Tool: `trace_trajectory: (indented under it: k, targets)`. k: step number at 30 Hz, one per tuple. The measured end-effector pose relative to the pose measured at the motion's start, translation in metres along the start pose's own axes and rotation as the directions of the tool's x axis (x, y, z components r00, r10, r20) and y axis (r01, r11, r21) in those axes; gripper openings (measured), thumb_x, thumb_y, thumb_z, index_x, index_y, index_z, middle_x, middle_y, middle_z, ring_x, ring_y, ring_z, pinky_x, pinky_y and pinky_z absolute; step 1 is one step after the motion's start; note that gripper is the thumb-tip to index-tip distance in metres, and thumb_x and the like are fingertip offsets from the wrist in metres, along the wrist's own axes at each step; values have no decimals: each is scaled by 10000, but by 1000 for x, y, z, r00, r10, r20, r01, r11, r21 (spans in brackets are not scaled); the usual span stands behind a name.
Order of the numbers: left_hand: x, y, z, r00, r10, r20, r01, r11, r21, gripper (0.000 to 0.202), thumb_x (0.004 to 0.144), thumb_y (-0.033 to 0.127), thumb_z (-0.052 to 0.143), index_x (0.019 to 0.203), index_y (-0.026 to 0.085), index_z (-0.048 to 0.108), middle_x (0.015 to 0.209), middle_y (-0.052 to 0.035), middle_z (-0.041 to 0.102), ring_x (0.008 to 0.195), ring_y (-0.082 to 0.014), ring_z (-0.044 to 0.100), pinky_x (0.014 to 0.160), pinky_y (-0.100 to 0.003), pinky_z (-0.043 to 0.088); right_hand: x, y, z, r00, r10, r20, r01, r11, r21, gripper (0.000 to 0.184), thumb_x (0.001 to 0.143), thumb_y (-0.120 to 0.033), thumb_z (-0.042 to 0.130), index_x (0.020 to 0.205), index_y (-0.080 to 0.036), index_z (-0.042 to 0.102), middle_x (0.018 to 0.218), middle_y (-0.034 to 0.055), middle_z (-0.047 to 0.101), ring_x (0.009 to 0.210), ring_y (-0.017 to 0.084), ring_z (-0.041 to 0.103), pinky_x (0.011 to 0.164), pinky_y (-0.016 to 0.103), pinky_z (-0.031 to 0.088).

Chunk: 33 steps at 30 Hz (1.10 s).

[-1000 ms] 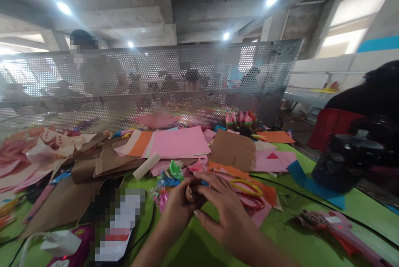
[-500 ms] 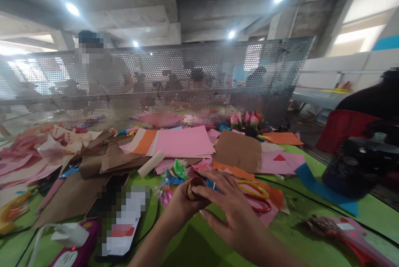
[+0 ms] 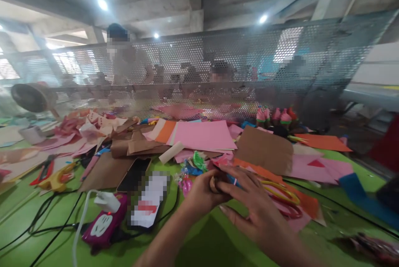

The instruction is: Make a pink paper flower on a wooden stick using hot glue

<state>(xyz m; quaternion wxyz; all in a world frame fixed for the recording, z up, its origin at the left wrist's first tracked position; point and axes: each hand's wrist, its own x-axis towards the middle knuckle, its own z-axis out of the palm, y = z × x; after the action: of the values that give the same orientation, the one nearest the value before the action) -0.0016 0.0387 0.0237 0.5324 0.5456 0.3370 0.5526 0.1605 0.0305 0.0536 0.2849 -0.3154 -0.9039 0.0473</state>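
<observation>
My left hand [image 3: 201,194] is closed around a small roll of brown paper [image 3: 214,184], held just above the green table [image 3: 46,242]. My right hand [image 3: 252,204] lies against the roll from the right, its thumb and forefinger on it and the other fingers spread. Yellow-and-red scissors [image 3: 285,198] lie just right of my hands on orange paper. Small green, blue and pink scraps [image 3: 193,167] lie just behind my left hand.
Pink sheets [image 3: 204,134], brown card [image 3: 264,148] and orange paper cover the table's far half. A phone [image 3: 135,173], a magenta power strip [image 3: 104,223] with a white plug and black cables lie at left. A perforated metal screen [image 3: 202,76] stands behind, people beyond it.
The view has swung left, so everything has shifted right in the picture; a fan and more cables show at left. My hands still hold the brown roll together.
</observation>
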Motion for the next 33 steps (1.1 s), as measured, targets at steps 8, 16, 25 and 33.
trace_trajectory:
  k: [8,16,25,33]
  targets:
    - [0,-8,2,999,-25,-19,23,996,-90,270,639,185,801,775,167,569,671,51,527,641,-104,469,632,-211,384,0,-2,-9,995,97,-10,-97,995,5,412,831,-199,606,1233,-292,609,1460,81,447,1322,326,411,1053,547,368]
    - [-5,-3,5,996,-20,-84,20,1000,6,245,588,111,807,722,144,605,657,52,547,632,-96,460,590,-178,390,-2,-9,-2,996,85,24,-85,996,-14,367,815,-187,609,1178,-240,617,1471,65,450,1335,298,383,1091,522,319]
    - [1,-15,-4,996,-49,-70,51,998,39,293,570,144,825,753,154,597,665,45,560,633,-112,487,614,-205,384,1,-8,-15,993,120,15,-120,992,31,309,856,-196,593,1157,-258,627,1431,85,484,1309,295,425,1047,509,365]
    - [-2,-5,-4,999,-18,-35,22,991,131,225,608,120,783,696,160,580,631,66,525,603,-98,431,571,-187,348,-2,-9,-12,997,75,25,-73,996,-45,264,826,-193,619,1076,-259,672,1431,67,490,1298,319,428,1057,532,348]
